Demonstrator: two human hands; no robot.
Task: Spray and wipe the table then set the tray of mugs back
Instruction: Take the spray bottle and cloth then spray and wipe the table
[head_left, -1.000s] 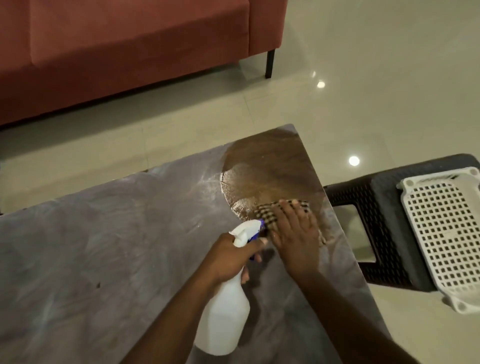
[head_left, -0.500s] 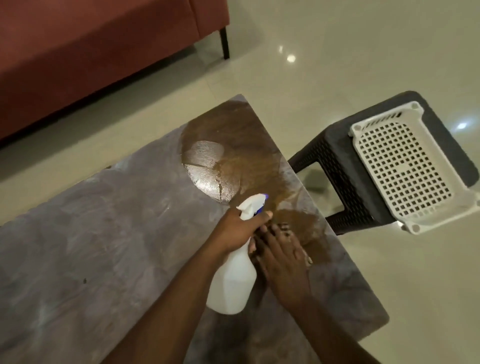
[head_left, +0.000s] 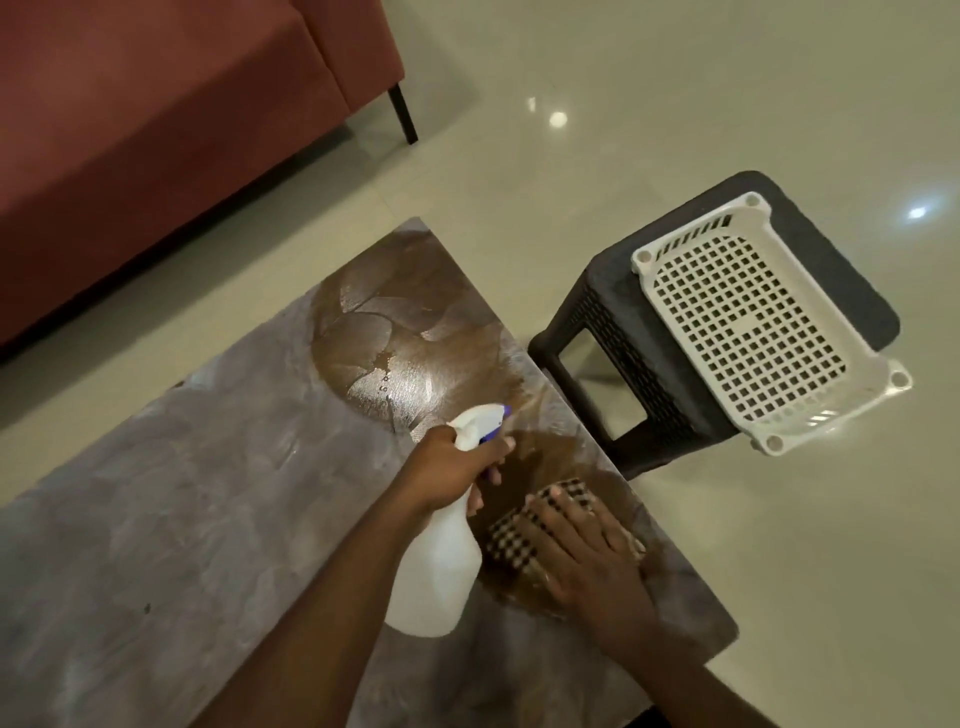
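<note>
The dusty grey table (head_left: 171, 519) has a wet, wiped brown patch at its far right corner. My left hand (head_left: 449, 470) grips a white spray bottle (head_left: 436, 577) by its neck, nozzle pointing toward the wet patch. My right hand (head_left: 582, 556) presses flat on a black-and-white checked cloth (head_left: 511, 543) near the table's right edge. A white perforated tray (head_left: 753, 325) rests on a black stool to the right. No mugs are in view.
The black plastic stool (head_left: 613, 332) stands close against the table's right edge. A red sofa (head_left: 156, 114) with a thin black leg sits at the far left on the glossy tiled floor (head_left: 571, 156).
My right hand has slid the cloth toward me along the right edge, leaving a wider wet brown streak. The left hand with the bottle stays roughly in place; the view has shifted.
</note>
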